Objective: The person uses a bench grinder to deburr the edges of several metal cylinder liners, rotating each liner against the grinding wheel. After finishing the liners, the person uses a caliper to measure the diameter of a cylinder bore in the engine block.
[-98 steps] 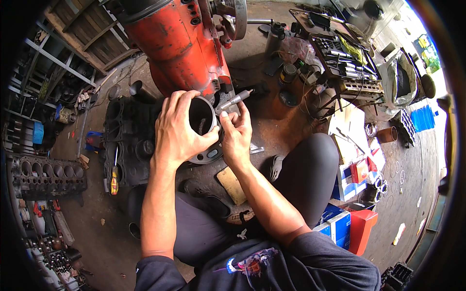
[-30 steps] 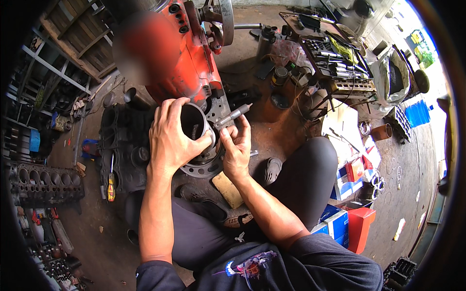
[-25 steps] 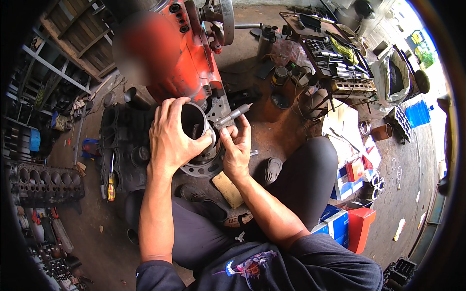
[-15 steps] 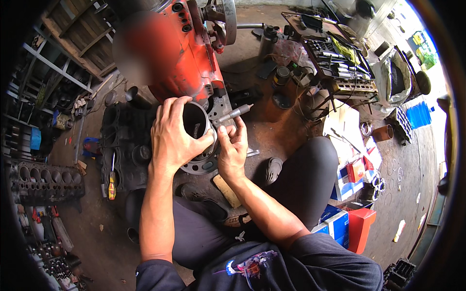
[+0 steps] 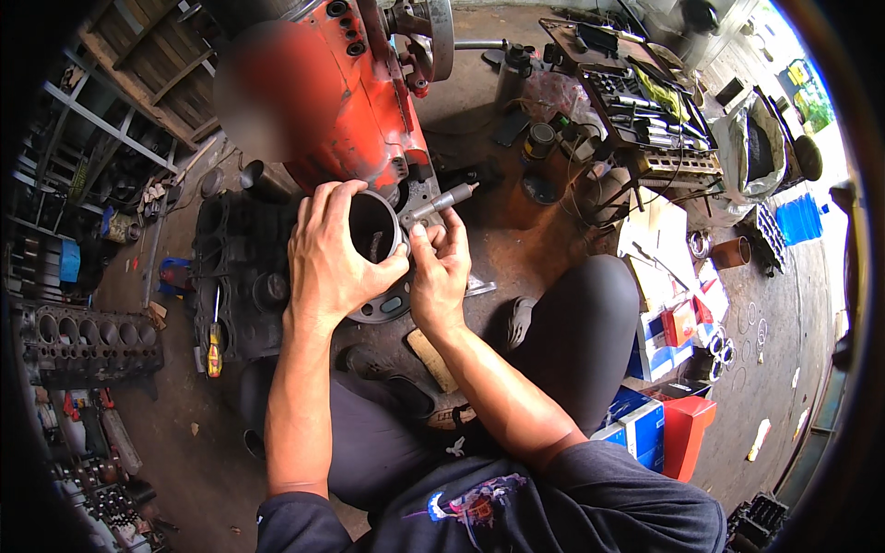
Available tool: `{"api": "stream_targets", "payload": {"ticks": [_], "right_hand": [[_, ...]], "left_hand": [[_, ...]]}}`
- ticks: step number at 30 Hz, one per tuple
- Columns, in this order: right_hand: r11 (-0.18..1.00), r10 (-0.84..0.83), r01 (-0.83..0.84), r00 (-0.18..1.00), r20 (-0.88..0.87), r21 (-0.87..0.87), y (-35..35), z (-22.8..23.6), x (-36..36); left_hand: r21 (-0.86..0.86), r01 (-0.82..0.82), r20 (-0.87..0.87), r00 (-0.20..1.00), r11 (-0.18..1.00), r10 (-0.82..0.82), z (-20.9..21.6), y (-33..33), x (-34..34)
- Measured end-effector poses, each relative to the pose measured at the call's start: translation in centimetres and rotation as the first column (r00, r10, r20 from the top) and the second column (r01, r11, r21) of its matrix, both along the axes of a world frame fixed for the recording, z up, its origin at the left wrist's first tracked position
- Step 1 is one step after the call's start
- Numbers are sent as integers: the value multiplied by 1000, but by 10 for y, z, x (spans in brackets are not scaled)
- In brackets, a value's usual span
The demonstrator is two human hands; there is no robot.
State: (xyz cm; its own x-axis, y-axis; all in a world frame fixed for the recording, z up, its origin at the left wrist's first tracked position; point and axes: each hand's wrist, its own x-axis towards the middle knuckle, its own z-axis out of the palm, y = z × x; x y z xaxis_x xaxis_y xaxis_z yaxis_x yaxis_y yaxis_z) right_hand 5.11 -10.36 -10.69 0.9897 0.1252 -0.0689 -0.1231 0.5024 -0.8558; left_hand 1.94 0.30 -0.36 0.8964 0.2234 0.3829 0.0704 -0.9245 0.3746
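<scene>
My left hand (image 5: 334, 253) is wrapped round a grey metal cylinder liner (image 5: 372, 219), fingers over its outside and thumb at the near rim. The liner's open end faces up toward me. On its right, my right hand (image 5: 441, 281) grips a silver micrometer (image 5: 444, 203), its handle pointing up and to the right. The micrometer's measuring end is close to the liner's right rim; whether it touches the wall cannot be made out. Below the liner sits a round metal plate with holes (image 5: 381, 307), partly covered by my hands.
A red machine (image 5: 369, 120) stands just beyond the liner. Dark engine blocks (image 5: 235, 318) lie to the left, with a yellow-handled screwdriver (image 5: 215, 355) on one. A tool tray (image 5: 650, 120) is at the far right. Boxes (image 5: 636, 429) and metal rings (image 5: 717, 355) are beside my right knee.
The micrometer has shifted slightly up and left along with my right hand. My left hand keeps its hold on the liner.
</scene>
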Motion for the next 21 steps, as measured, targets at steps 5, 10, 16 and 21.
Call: {"api": "stream_targets", "payload": {"ticks": [5, 10, 16, 21], "right_hand": [[994, 65, -65, 998, -6, -86, -1, 10, 17], [985, 85, -85, 996, -8, -148, -2, 15, 23], [1000, -16, 16, 1000, 26, 4, -1, 2, 2], [993, -50, 45, 998, 42, 111, -3, -21, -12]], "left_hand": [[-4, -2, -5, 1000, 1000, 2, 0, 1, 1], [-10, -12, -1, 1000, 1000, 12, -1, -2, 1], [-19, -29, 23, 999, 999, 29, -2, -3, 2], [-10, -24, 27, 999, 1000, 24, -2, -3, 2]]}}
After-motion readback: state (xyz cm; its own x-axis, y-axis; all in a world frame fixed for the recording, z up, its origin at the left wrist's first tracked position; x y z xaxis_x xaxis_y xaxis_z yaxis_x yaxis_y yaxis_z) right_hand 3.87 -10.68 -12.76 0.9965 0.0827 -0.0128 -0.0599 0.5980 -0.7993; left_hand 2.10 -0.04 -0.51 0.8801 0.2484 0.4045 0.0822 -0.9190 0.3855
